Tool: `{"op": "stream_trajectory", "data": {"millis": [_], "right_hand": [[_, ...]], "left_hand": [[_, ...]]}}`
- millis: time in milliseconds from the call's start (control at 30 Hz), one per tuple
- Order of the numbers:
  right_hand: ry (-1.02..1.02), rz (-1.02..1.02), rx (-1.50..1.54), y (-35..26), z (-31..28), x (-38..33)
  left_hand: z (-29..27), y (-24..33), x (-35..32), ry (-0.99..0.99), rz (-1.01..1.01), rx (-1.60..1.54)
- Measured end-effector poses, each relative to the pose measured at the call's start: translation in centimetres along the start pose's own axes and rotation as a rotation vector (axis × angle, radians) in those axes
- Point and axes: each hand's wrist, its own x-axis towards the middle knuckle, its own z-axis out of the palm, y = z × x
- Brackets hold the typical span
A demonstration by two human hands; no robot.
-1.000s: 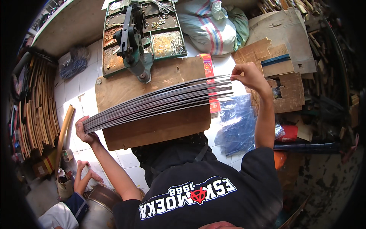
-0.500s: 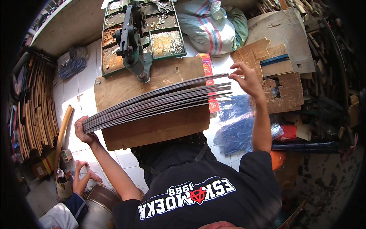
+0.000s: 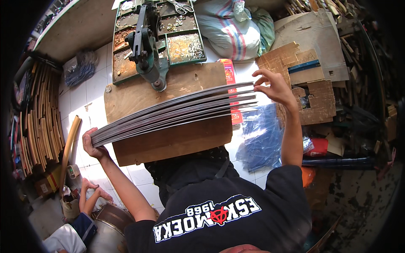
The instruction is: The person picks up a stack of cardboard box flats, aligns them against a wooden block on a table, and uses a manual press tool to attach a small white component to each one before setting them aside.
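Left hand was closed round left ends of grey strips, fanned above wooden board, past its left and right edges. Right hand was half open at strips' right tips, touch unclear.

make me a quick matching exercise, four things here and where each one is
1. thin sheets
2. striped sack
3. wooden board
4. bluish plastic pile

A. between the wooden board and the right forearm
B. beneath the thin sheets
C. gripped at one end by the left hand
D. next to the green tray, on its right

Pairs: 1-C, 2-D, 3-B, 4-A
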Motion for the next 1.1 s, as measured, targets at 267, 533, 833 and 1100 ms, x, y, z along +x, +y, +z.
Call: {"op": "stream_trajectory", "data": {"millis": [267,533,833,1100], "right_hand": [[0.047,0.001,-0.087,0.1,0.1,0.3],[0.233,0.193,0.064,0.2,2.4,-0.6],[0.003,0.136,0.392,1.2,0.7,-1.8],[-0.007,0.043,0.27,1.3,0.4,-1.9]], "left_hand": [[0.0,-0.1,0.0,0.003,0.006,0.014],[-0.1,-0.2,0.0,0.002,-0.001,0.005],[-0.4,-0.3,0.1,-0.008,-0.006,-0.002],[-0.2,-0.3,0.1,-0.002,-0.006,-0.013]]}}
